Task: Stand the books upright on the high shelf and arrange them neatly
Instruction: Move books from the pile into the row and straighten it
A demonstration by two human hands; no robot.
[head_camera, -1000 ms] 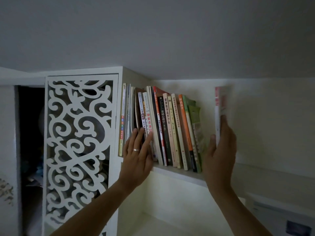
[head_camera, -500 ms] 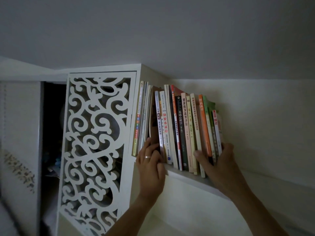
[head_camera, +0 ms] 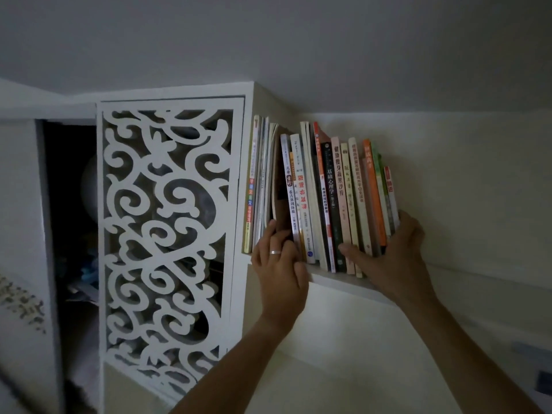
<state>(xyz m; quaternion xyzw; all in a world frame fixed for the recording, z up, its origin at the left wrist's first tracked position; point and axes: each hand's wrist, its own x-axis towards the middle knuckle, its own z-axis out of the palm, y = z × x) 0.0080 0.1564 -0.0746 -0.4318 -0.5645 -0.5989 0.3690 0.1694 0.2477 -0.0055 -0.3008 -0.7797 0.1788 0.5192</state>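
A row of several books (head_camera: 328, 198) stands on the white high shelf (head_camera: 337, 282), spines out, leaning slightly right. My left hand (head_camera: 279, 264), with a ring on one finger, reaches into a gap near the row's left end, fingers around the foot of a brown-covered book (head_camera: 279, 201). My right hand (head_camera: 388, 252) clasps the right end of the row: the thumb lies across the lower spines, the fingers press the outer side of the last small red-and-white book (head_camera: 391, 195).
A white cabinet with a scroll-cut door (head_camera: 167, 234) adjoins the shelf on the left; beyond it lies a dark open compartment (head_camera: 71, 210). The ceiling hangs close above the books. Bare shelf and pale wall (head_camera: 463, 189) continue to the right.
The small red-and-white book, held apart at the right a second ago, now stands against the row's end. My left hand moved from flat on the spines into the gap.
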